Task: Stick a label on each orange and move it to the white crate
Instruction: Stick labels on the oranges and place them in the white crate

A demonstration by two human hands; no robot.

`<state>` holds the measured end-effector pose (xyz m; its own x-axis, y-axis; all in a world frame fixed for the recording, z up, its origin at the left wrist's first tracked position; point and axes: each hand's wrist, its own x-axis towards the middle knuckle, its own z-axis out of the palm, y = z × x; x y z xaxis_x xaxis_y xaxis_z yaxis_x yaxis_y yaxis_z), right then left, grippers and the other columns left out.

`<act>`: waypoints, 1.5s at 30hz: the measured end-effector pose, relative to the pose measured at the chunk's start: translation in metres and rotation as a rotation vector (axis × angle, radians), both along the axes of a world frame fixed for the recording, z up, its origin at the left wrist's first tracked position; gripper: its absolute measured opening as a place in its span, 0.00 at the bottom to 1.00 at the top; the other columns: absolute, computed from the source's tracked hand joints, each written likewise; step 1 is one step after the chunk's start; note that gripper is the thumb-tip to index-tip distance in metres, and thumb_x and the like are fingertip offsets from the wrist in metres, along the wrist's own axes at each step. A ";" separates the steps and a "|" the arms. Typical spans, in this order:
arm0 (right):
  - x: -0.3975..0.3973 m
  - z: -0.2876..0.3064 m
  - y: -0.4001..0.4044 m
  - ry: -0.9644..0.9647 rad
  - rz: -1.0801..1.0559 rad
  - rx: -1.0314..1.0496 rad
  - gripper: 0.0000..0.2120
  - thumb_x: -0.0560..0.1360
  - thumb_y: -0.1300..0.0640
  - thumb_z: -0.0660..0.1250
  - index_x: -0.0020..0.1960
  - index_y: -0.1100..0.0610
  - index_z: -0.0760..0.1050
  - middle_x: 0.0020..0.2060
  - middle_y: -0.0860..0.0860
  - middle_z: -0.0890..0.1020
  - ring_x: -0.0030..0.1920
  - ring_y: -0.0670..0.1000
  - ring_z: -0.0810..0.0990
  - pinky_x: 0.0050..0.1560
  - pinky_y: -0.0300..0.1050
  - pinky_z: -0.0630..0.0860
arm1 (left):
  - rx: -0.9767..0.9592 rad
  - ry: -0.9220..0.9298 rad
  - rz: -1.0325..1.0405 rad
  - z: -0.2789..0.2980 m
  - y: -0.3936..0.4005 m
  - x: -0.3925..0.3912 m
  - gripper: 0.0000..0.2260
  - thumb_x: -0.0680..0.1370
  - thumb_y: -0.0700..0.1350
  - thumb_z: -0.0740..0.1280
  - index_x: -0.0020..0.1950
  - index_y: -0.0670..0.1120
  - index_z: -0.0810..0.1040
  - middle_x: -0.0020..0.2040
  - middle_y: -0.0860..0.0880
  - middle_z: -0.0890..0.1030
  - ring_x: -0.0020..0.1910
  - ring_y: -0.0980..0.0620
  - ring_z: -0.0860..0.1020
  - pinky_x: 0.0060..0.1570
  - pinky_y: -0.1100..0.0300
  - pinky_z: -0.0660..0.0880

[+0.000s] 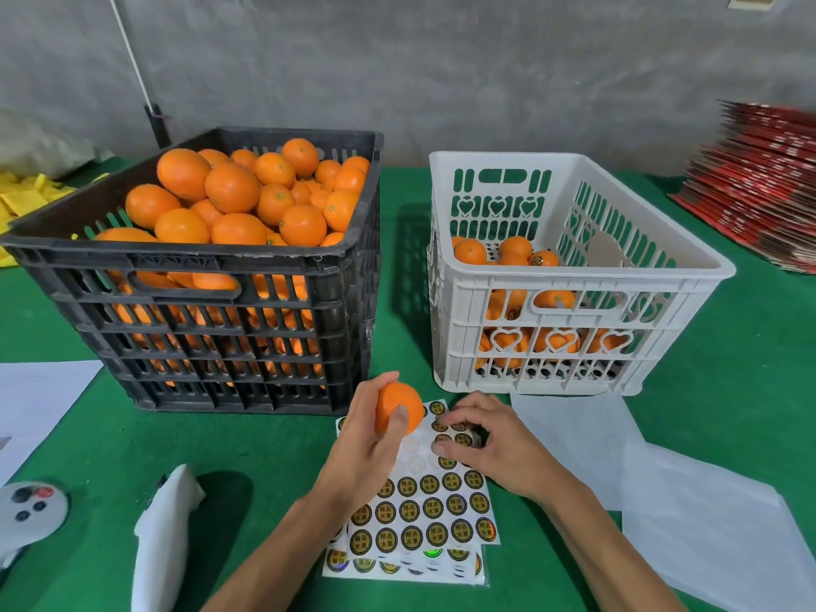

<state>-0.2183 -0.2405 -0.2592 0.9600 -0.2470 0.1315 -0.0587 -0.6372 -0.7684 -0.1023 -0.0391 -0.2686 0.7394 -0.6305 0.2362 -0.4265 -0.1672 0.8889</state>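
Black crate heaped with oranges; white crate part-filled; left hand grips orange, right hand pinches label sheet.

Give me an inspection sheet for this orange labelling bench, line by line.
Surface: green cloth table, no spills seen.
Job's things: black crate heaped with oranges; white crate part filled; label sheet in front, several labels already gone.
Clutter: white paper sheets, crumpled white wrapper, grey button device at near left.
Grippers: left hand grips an orange; right hand picks at the label sheet, fingers curled.
Cables: white cord on the wall.
Surroundings: grey wall, red carton stack on the right, yellow items on the left.
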 end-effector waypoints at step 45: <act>0.008 0.161 0.068 -0.458 -0.107 0.579 0.19 0.75 0.35 0.68 0.65 0.34 0.78 0.62 0.37 0.81 0.59 0.45 0.83 0.53 0.43 0.83 | -0.474 0.023 -0.033 0.158 -0.031 -0.024 0.24 0.77 0.66 0.69 0.71 0.61 0.70 0.61 0.65 0.76 0.58 0.57 0.81 0.49 0.63 0.82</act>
<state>-0.2105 -0.1725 -0.0979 0.8072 -0.4874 0.3330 0.3091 -0.1317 -0.9419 -0.1263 -0.0704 -0.1108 0.7294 -0.4802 0.4872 -0.4042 0.2720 0.8733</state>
